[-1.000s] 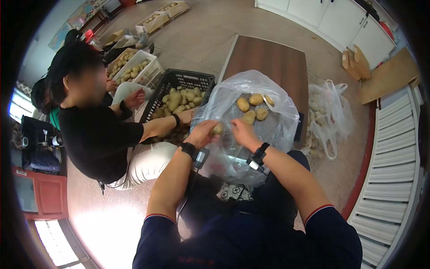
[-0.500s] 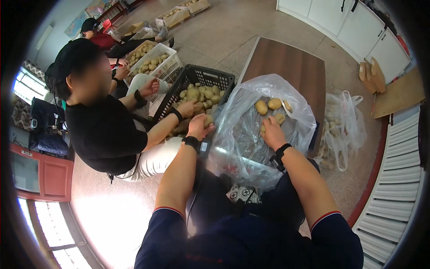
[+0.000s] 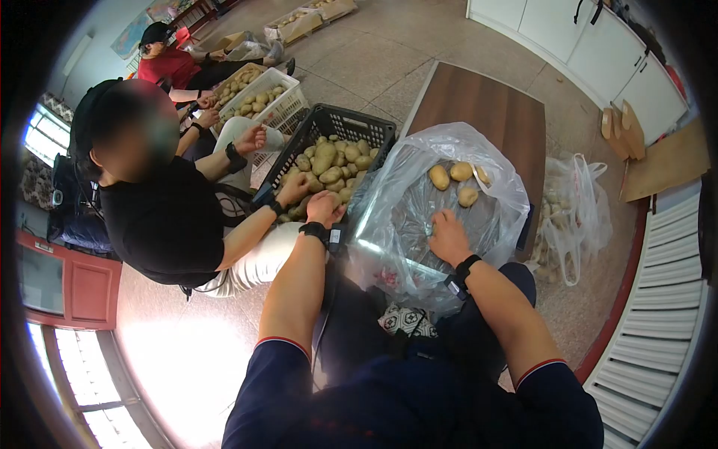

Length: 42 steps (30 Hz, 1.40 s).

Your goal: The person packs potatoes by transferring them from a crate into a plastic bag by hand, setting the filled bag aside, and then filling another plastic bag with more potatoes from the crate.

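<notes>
My left hand [image 3: 324, 209] is at the near edge of a black plastic crate [image 3: 385, 129] heaped with potatoes [image 3: 327, 159]. Its fingers are curled, and what they hold, if anything, is hidden. Inside a clear plastic bag [image 3: 490, 144], spread open in front of me, is my right hand [image 3: 450, 238]. The right fingers are bent downward over the bag's floor, with any held thing hidden beneath. Several potatoes [image 3: 468, 197] lie in the bag just beyond that hand, apart from it.
A co-worker in black [image 3: 164, 217] sits at my left, one hand [image 3: 293, 188] at the crate. Farther off are a white crate [image 3: 280, 108] of potatoes and another person in red [image 3: 164, 67]. Beyond the bag stands a brown tabletop [image 3: 479, 101]; a filled plastic bag [image 3: 572, 209] lies right.
My right hand has drawn back toward me, leaving a potato in the bag fully in view. My left hand has shifted slightly left; the potato seen at its fingers earlier no longer shows there.
</notes>
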{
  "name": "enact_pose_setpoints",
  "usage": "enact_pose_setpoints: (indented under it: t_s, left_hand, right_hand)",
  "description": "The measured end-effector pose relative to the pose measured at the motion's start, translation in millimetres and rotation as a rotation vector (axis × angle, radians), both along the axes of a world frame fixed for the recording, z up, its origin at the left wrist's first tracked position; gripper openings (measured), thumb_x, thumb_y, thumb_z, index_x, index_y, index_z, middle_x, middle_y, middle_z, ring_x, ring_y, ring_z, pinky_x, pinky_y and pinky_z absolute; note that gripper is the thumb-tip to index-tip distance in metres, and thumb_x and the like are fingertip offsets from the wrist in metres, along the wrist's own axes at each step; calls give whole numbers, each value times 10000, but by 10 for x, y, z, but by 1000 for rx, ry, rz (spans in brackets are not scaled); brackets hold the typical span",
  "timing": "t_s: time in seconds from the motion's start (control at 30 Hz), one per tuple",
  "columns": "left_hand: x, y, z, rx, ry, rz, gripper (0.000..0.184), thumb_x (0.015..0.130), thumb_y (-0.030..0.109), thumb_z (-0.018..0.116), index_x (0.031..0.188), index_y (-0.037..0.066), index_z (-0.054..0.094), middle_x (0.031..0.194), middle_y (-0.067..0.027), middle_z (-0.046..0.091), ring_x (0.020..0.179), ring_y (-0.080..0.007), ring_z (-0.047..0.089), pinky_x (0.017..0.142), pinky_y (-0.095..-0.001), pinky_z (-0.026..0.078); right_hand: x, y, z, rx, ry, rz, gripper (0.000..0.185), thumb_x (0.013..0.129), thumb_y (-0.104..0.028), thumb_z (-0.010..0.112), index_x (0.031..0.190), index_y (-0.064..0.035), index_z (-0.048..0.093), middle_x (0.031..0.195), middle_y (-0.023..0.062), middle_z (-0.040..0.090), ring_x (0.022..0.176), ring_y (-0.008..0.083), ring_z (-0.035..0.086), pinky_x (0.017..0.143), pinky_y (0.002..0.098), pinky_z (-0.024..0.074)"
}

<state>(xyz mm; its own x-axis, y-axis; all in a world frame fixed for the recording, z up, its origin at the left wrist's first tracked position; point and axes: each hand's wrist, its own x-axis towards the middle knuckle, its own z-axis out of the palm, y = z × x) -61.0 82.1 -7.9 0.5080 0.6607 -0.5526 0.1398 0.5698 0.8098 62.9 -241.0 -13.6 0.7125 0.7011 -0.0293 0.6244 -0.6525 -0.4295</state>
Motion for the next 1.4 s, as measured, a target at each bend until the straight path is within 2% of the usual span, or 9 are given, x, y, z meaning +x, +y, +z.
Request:
enact_pose_setpoints:
  t_s: [0.27, 0.33, 0.43, 0.6, 0.8, 0.87, 1.07, 1.3, 1.4]
  left_hand:
    - [-51, 117, -101, -10, 64, -54, 319, 879, -18, 435, 1183, 47, 506, 1082, -139, 563, 814, -282, 594, 612, -389, 547]
    - [-79, 452, -745, 196, 87, -215, 229, 893, 17, 439, 1092, 55, 548, 1049, -126, 567, 781, -265, 592, 609, -391, 550]
    - [-33, 206, -361, 10, 28, -19, 191, 898, 60, 489, 1073, 63, 567, 984, -105, 578, 723, -241, 587, 608, -377, 550]
    - [84, -227, 121, 136, 89, -171, 272, 905, 164, 579, 1150, 55, 536, 994, -85, 572, 783, -240, 609, 646, -376, 557]
    - [248, -624, 325, 92, 73, -483, 436, 914, 276, 619, 1243, 34, 467, 1066, -107, 567, 847, -263, 636, 684, -374, 554]
    - [278, -759, 392, 76, 79, -625, 503, 910, 337, 625, 1266, 28, 448, 1127, -125, 564, 869, -273, 647, 707, -373, 552]
    - [386, -1082, 550, -222, -88, -815, 401, 953, 330, 578, 1230, 47, 513, 1089, -122, 626, 833, -248, 665, 683, -343, 552]
    - [370, -1013, 512, -124, -89, -820, 349, 954, 324, 585, 1173, 55, 548, 1021, -95, 657, 784, -192, 664, 625, -300, 547]
    - [375, -966, 531, -120, -82, -709, 345, 944, 307, 602, 1176, 58, 543, 1004, -87, 660, 771, -186, 661, 609, -296, 543]
  right_hand:
    - [-27, -1, -76, 200, 203, -109, 394, 706, -150, 689, 1075, -68, 576, 1138, 179, 581, 1086, 375, 547, 930, 435, 455]
    - [-17, -15, -101, 228, 233, -116, 399, 702, -159, 697, 1073, -72, 577, 1120, 182, 591, 1086, 377, 548, 928, 436, 452]
    - [22, -35, -233, 302, 266, -96, 408, 703, -170, 705, 1078, -77, 573, 1085, 186, 607, 1061, 382, 562, 909, 442, 458]
    - [55, -4, -359, 330, 325, -96, 416, 721, -185, 701, 1096, -80, 556, 1049, 184, 630, 957, 405, 601, 857, 447, 484]
    - [8, 126, 78, 576, 1039, -279, 430, 850, -298, 671, 1169, -36, 547, 943, 104, 662, 762, 224, 644, 641, 324, 518]
    - [13, 164, 305, 592, 1247, -306, 367, 954, -394, 561, 1097, -56, 548, 898, 60, 626, 648, 112, 596, 542, 244, 482]
    - [1, 351, 469, 614, 1235, -112, 456, 986, -503, 446, 1021, -60, 548, 765, 37, 596, 596, 109, 554, 518, 236, 451]
    - [-14, 403, 421, 589, 1096, -55, 419, 1013, -401, 419, 941, -30, 600, 685, 28, 570, 580, 106, 540, 517, 253, 443]
    - [176, 339, 141, 604, 950, -137, 409, 991, -398, 461, 952, -18, 609, 731, 84, 633, 596, 195, 595, 543, 312, 475]
